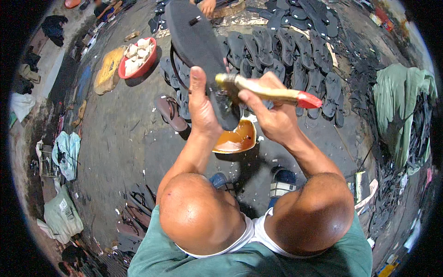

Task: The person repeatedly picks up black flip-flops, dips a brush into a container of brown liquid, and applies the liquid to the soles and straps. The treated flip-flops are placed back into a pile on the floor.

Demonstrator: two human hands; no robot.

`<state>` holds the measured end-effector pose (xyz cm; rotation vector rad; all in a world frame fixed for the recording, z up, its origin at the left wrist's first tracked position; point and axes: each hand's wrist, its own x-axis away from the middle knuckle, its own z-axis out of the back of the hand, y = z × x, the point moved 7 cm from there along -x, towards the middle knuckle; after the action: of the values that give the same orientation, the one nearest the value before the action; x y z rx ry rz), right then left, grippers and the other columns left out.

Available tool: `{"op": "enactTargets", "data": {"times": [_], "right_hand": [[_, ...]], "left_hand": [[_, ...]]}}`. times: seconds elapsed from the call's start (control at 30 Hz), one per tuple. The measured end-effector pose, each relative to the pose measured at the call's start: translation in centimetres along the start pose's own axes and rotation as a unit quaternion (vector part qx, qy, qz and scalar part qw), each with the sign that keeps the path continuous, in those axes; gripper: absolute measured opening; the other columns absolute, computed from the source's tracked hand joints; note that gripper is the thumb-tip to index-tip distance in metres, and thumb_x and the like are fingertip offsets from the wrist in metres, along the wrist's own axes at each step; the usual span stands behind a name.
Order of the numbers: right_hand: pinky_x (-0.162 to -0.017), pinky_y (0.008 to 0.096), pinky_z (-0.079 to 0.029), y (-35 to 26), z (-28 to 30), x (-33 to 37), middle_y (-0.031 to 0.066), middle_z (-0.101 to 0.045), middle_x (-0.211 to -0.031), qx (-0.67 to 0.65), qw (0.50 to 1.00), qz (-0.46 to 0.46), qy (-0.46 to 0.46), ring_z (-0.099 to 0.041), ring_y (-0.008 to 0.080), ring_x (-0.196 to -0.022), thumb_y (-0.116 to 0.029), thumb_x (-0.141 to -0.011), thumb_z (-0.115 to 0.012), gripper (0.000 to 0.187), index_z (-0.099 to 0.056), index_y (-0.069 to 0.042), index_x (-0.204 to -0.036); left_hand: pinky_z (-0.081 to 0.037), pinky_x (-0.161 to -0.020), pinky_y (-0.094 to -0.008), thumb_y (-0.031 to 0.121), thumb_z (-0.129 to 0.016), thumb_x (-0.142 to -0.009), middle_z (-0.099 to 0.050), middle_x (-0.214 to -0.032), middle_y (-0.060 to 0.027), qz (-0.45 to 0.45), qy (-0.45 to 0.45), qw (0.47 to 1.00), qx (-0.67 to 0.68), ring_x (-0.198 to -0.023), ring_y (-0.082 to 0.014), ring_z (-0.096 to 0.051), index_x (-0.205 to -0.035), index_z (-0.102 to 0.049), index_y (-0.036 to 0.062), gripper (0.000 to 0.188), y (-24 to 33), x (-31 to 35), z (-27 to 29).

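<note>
Okay, gripping a black sandal point(199, 46) in the left hand point(204, 104), held up over a bowl point(230, 152) of syrupy-looking amber liquid point(241, 134), with a wooden-handled brush point(281, 94) pinched in the right hand point(279, 117), close to the sole point(226, 108). Could drip or streak onto the left thumb point(197, 81) from overloading it. Looks smooth and flat at the upper end, wet and glossy lower down. Farther out, can spot rows of dark sandals point(263, 46) and a red basin point(144, 70) of chunky pale blocks point(136, 54).
</note>
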<state>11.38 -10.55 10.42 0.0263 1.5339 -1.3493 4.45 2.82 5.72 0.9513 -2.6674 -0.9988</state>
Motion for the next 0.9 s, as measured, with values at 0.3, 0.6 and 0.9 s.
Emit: {"op": "enactTargets", "data": {"times": [0.3, 0.6, 0.9], "right_hand": [[-0.076, 0.0297, -0.047, -0.5, -0.3, 3.5, 0.0034, -0.061, -0.095, -0.293, 0.932, -0.164, -0.134, -0.058, 0.0117, -0.086, -0.018, -0.091, -0.069, 0.022, -0.068, -0.002, -0.106], [-0.073, 0.0309, -0.049, -1.8, 4.0, -5.1, 0.0088, -0.068, -0.090, 0.111, 0.975, 0.099, 0.163, -0.064, 0.0199, -0.081, -0.013, -0.091, -0.068, 0.016, -0.068, 0.001, -0.100], [-0.074, 0.0259, -0.046, -0.6, 4.1, -3.7, 0.0040, -0.067, -0.093, -0.090, 0.981, -0.042, 0.165, -0.059, 0.0112, -0.082, -0.012, -0.091, -0.069, 0.018, -0.068, 0.002, -0.102]], "left_hand": [[-0.054, -0.086, -0.0338, 0.054, -0.058, -0.093, -0.067, -0.109, -0.0082, -0.084, 0.073, 0.992, -0.058, -0.095, -0.0191, -0.066, -0.122, -0.057, 0.0020, 0.060, 1.8, 0.2, 0.3], [-0.048, -0.093, -0.0273, 0.031, -0.058, -0.099, -0.061, -0.123, -0.0049, -0.044, -0.038, 0.976, -0.209, -0.107, -0.0126, -0.060, -0.139, -0.047, 0.0030, 0.050, -2.8, 2.4, -1.2], [-0.053, -0.086, -0.0314, 0.040, -0.054, -0.099, -0.064, -0.114, -0.0072, 0.032, -0.065, 0.982, -0.177, -0.098, -0.0159, -0.064, -0.129, -0.053, 0.0056, 0.046, -3.4, 2.3, -1.3]]}}
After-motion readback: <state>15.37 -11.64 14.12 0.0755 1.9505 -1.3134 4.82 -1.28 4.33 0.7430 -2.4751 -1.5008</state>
